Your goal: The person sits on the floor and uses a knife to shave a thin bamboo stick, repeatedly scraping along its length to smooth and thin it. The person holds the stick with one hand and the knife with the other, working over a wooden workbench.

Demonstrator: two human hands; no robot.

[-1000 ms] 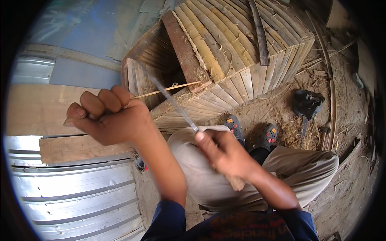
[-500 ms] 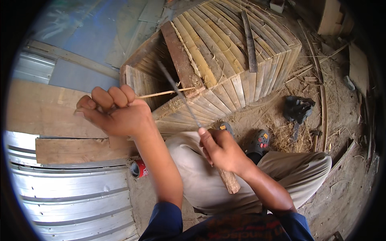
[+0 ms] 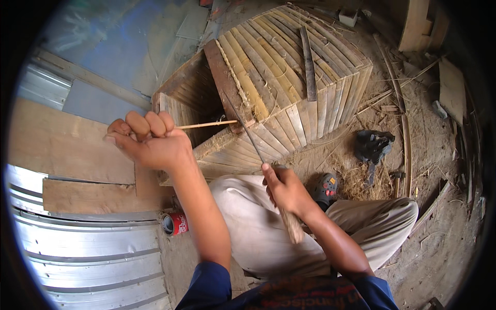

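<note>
My left hand [image 3: 150,138] is closed round a thin pale stick [image 3: 206,124], which points right across the opening of a slatted wooden crate [image 3: 281,64]. In my right hand [image 3: 284,188] is a long-bladed knife [image 3: 250,136] with a rough wooden handle [image 3: 293,227]. Its thin blade slants up and left, meeting the stick's far end near the crate's front corner. Whether the blade touches the stick or only crosses it, I cannot tell. Under that spot lies the crate's reddish-brown end board [image 3: 225,77].
A dark flat strip [image 3: 308,64] lies on the crate's slats. On the dirt floor are a black crumpled bag [image 3: 373,145], shavings [image 3: 349,182] and a hammer [image 3: 397,183]. To my left are a red can [image 3: 175,223], boards [image 3: 88,196] and corrugated metal sheets [image 3: 93,237].
The knife has moved right and down along the stick to its far end. The stick's tip no longer shows beyond the blade. My left hand keeps its hold, and the view has shifted slightly.
</note>
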